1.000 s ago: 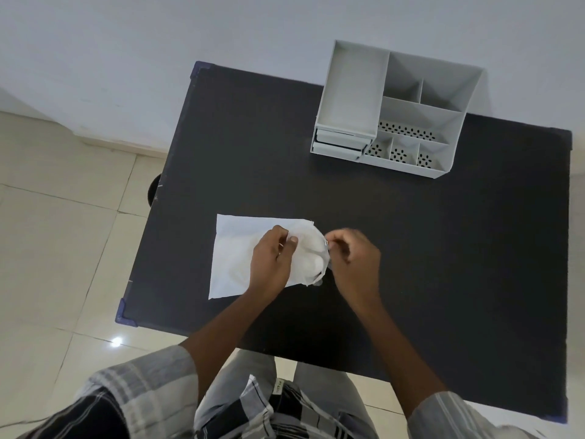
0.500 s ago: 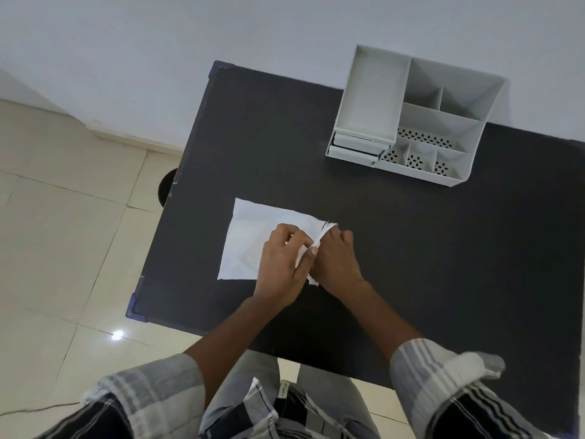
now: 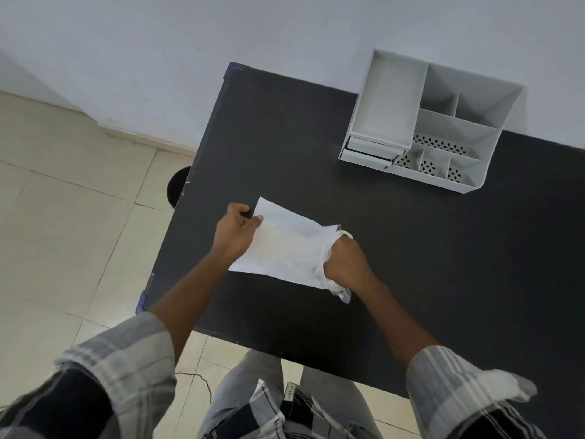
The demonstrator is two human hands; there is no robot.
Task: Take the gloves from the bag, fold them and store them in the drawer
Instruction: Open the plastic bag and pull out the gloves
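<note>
I see a black tabletop (image 3: 285, 137), matte, with blue corner guards, pushed against a pale wall; cream floor tiles at 9 o'clock. White bag (image 3: 285, 245) lies flat near the front edge. Left hand (image 3: 234, 234), grip pinched closed on the bag's closed end at 9 o'clock. Right hand (image 3: 346, 264) is pushed into the bag's mouth, fingers hidden; I cannot tell its grip. White drawer organizer (image 3: 421, 122) at 1 o'clock, well apart. Gloves not visible.

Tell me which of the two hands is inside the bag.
The right hand: its fingers are hidden in the bag's open mouth. The left hand stays outside and pinches the closed end.
</note>
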